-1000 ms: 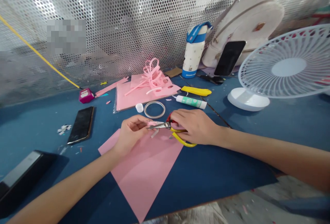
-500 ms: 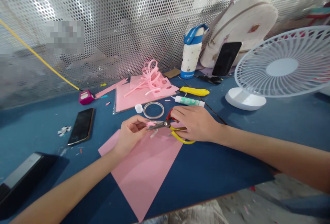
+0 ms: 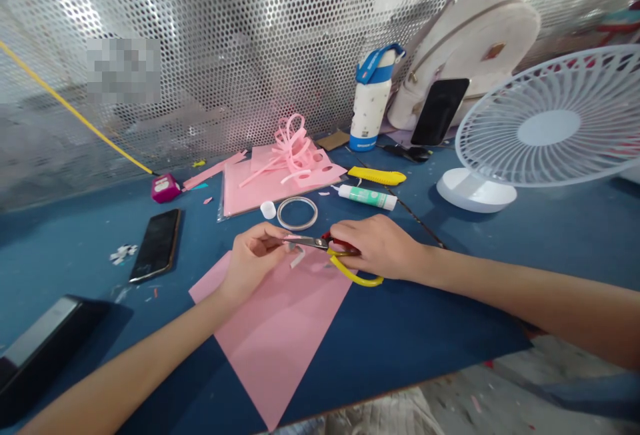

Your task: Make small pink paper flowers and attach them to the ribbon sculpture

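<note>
Blue tabletop (image 3: 410,335): its near edge crosses the bottom of the view.
Black device (image 3: 47,348): on the tabletop at lower left, cut off by the frame.
Pink sheet (image 3: 280,335): flat, one corner towards the person, its far part beneath the hands.
Left hand (image 3: 255,258): thumb and fingers pinched together on a small pink piece (image 3: 291,237), mostly hidden by the fingers and the tool in front.
White strip (image 3: 297,258): just beside the left fingertips, above or on the sheet; which, I cannot tell.
Right hand (image 3: 377,245): fingers curled closely round the red and yellow handles of the scissors (image 3: 320,243).
Scissor blades: pointing left to the pinched fingertips, seemingly nearly together.
Dark phone (image 3: 156,245): lying left of the sheet, small white scraps (image 3: 123,254) beside it.
Silver ring (image 3: 315,215): flat beyond the hands, a white cap (image 3: 268,209) just left of it.
Glue tube (image 3: 367,197): lying near a yellow cutter (image 3: 377,175).
Pink stack (image 3: 240,195): behind the ring, curled pink strips (image 3: 290,148) heaped on top.
Magenta case (image 3: 165,187): left of the stack, near a yellow line.
White fan (image 3: 549,128): standing at right.
Bottle (image 3: 371,105): upright, left of a pale backpack (image 3: 465,55).
Perforated panel (image 3: 215,41): behind everything.
</note>
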Motion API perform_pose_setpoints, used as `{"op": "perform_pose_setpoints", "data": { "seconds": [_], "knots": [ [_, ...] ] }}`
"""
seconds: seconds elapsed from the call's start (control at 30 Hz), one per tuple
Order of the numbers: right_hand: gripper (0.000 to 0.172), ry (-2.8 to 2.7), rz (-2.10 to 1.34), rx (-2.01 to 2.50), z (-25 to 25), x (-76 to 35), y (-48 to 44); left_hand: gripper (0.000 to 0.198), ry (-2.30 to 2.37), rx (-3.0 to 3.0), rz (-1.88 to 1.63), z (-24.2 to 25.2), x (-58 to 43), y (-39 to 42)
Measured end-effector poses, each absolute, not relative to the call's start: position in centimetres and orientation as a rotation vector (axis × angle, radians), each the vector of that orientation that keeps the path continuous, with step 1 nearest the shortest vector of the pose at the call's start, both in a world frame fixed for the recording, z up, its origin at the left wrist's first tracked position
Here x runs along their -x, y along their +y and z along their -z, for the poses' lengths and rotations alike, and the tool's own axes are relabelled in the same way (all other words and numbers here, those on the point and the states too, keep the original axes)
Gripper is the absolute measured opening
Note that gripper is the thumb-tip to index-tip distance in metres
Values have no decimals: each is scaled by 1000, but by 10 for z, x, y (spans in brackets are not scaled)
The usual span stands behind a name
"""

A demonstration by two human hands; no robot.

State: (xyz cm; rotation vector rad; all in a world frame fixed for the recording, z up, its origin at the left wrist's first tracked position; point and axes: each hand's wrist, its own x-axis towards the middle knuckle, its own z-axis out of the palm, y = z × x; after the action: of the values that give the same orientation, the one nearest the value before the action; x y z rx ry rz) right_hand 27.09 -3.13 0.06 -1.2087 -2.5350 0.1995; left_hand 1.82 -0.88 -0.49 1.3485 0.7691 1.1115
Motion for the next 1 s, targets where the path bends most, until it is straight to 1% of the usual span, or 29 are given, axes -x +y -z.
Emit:
{"op": "perform_pose_setpoints", "data": {
  "seconds": [0.17,0.47,0.67,0.77,0.87,0.93,1.0],
  "knots": [
    [22,-2551,-98,1195,4,-272,-29,19,766,-1331,-1092,5,-18,-8],
    [31,-2586,171,1161,9,-278,-25,22,750,-1268,-998,7,-15,-4],
    [34,-2596,292,1123,9,-279,-23,22,660,-1235,-861,13,-10,7],
    [37,-2579,404,1071,10,-280,-21,24,627,-1229,-794,13,-7,11],
    [33,-2536,532,1016,10,-283,-17,24,616,-1207,-763,10,-5,13],
    [25,-2497,553,1006,9,-283,-15,23,636,-1178,-779,8,-5,13],
    [22,-2474,533,1009,7,-282,-14,26,649,-1141,-807,7,-6,12]
  ]
}}
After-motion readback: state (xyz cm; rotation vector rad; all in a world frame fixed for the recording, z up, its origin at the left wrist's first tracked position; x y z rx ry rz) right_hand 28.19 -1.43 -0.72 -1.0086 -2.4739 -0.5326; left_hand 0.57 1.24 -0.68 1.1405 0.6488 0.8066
